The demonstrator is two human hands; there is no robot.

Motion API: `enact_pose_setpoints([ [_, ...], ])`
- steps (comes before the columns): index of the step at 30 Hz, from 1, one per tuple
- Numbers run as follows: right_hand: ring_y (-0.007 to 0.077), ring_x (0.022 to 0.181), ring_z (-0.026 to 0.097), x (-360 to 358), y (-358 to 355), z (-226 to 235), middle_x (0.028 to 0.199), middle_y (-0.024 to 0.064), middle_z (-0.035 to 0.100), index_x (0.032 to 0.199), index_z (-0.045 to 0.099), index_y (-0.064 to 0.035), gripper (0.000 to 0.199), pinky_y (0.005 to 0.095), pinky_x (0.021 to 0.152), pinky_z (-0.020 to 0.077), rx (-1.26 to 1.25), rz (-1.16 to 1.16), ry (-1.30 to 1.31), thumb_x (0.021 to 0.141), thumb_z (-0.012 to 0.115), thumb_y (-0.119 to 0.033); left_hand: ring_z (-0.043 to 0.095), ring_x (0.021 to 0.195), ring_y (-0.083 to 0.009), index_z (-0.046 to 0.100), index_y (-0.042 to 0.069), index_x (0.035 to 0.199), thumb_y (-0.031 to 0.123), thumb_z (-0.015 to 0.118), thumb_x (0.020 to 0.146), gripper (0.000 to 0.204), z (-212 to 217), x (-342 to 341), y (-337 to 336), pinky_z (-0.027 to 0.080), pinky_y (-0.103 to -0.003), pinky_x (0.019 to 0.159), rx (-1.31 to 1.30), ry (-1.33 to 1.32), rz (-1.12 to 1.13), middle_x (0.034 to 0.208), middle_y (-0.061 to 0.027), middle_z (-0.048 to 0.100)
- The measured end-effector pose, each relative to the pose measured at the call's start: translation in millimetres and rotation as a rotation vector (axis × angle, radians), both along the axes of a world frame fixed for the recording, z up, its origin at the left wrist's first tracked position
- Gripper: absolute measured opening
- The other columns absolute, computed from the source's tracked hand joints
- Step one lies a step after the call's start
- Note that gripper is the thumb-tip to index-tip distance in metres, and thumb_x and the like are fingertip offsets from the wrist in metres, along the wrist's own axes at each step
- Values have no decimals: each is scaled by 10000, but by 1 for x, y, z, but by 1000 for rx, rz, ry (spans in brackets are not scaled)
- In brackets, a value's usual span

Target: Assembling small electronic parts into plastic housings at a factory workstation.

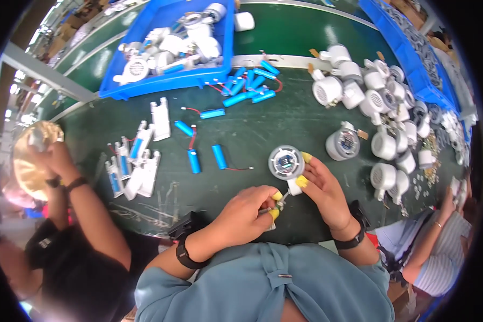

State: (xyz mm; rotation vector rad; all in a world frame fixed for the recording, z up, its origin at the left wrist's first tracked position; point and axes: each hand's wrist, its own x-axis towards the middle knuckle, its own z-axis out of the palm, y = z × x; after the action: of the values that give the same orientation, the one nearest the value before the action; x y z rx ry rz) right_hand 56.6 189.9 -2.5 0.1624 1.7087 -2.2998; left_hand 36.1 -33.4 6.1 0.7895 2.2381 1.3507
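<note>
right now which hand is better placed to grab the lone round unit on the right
Probably the right hand: it is nearer the lone round unit, though its grip is on a white-handled unit. The left hand is farther off, pinching a small piece.

Looks like smooth plastic on round housing (pixel 286 162), glossy plastic on blue tray (pixel 163 86), shiny wrap on batteries (pixel 219 156), smooth low-sheen counter (pixel 300 121), matt cloth on shirt (pixel 236 282).

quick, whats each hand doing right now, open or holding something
Left hand: closed, pinching a small pale part, hard to identify.
Right hand: holding a round white device.
</note>
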Motion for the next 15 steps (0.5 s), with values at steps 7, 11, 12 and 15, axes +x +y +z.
enact_pose_setpoints([
  [7, 197, 1041, 649, 11, -2, -9, 1200, 107, 611, 1407, 433, -13, 434, 298, 823, 531, 36, 136, -47, 995, 548, -83, 621, 815, -207, 603, -16, 1147, 111, 685, 808, 371, 29, -4, -89, 464, -307, 732, 703, -710, 337, 890, -132, 652],
  [11, 165, 956, 660, 9, -1, -16, 1135, 95, 631, 1349, 497, -2, 361, 258, 750, 540, 102, 156, -29, 995, 538, -58, 634, 825, -166, 599, -31, 1116, 129, 708, 798, 372, 70, -24, -152, 506, -276, 729, 626, -289, 651, 928, -90, 655],
  [12, 156, 934, 655, 8, 0, -18, 1117, 91, 632, 1339, 504, 1, 350, 255, 738, 540, 110, 166, -28, 996, 539, -61, 623, 845, -160, 601, -29, 1111, 125, 678, 824, 335, 72, -32, -172, 496, -257, 760, 537, -107, 740, 953, -80, 649],
  [15, 141, 891, 648, 9, 0, -22, 1087, 83, 633, 1321, 516, 5, 332, 249, 710, 540, 128, 173, -26, 998, 541, -69, 629, 905, -190, 650, -18, 1096, 65, 630, 853, 257, 71, -86, -220, 472, -257, 802, 402, 216, 1068, 1055, -38, 646],
])
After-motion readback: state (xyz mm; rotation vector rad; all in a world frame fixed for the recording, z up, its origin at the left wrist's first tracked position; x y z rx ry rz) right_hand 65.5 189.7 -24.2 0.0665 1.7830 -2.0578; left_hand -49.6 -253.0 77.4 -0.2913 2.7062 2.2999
